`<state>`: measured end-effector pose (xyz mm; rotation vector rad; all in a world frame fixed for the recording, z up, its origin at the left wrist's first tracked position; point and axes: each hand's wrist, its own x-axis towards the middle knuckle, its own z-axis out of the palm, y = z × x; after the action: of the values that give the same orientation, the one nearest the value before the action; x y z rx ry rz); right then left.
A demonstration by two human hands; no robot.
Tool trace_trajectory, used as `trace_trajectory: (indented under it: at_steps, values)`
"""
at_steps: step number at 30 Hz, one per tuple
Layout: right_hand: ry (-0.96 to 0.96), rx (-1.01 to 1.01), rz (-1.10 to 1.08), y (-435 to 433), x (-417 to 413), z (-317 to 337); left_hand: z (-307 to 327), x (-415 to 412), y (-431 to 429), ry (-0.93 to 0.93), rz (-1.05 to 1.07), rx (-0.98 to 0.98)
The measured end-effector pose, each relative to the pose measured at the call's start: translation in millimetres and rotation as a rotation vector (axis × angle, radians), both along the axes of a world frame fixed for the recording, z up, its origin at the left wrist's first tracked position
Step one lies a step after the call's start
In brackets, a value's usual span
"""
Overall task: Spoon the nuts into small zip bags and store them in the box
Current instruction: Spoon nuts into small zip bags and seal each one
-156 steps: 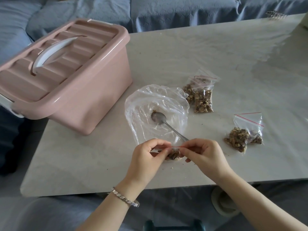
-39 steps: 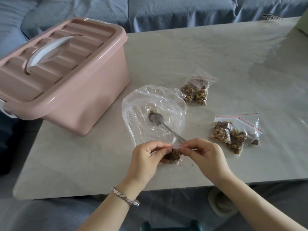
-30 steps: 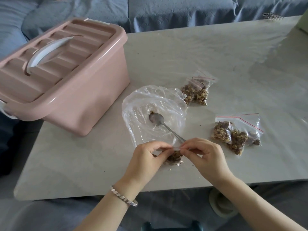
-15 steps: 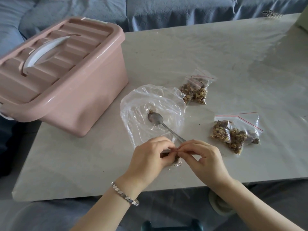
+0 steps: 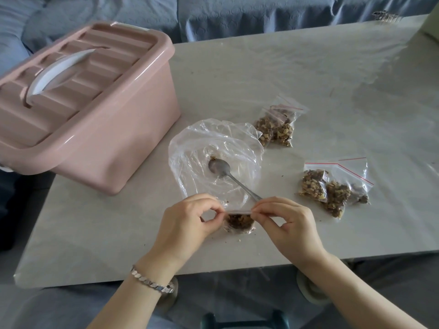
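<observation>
Near the table's front edge, my left hand (image 5: 187, 224) and my right hand (image 5: 285, 224) each pinch one end of the top strip of a small zip bag (image 5: 238, 222) holding chopped nuts. Just beyond it lies a large clear plastic bag (image 5: 213, 160), nearly bare of nuts, with a metal spoon (image 5: 219, 168) resting in it. Filled zip bags (image 5: 276, 124) lie behind it to the right. More filled zip bags (image 5: 332, 188) lie at the right. The pink box (image 5: 95, 110) stands at the left with its lid on.
The pale table (image 5: 308, 74) reaches back to a blue sofa (image 5: 237, 15). A few nut crumbs (image 5: 240, 239) lie by the held bag. The box's white handle (image 5: 57, 72) lies flat in the lid. A stool (image 5: 308, 293) shows under the table's front edge.
My fingertips met at the middle of the bag's strip half a second ago and have now slid apart to its two ends. The bag of nuts shows between my hands again.
</observation>
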<state>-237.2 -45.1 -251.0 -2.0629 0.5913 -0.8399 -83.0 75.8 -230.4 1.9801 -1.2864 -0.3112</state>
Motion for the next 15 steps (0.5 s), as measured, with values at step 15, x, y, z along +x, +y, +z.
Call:
trace_trajectory:
  at_steps: [15]
  values:
    - [0.216,-0.052,0.192,-12.0,-2.8,28.5,10.6,-7.5,4.0,-0.213,-0.023,-0.066]
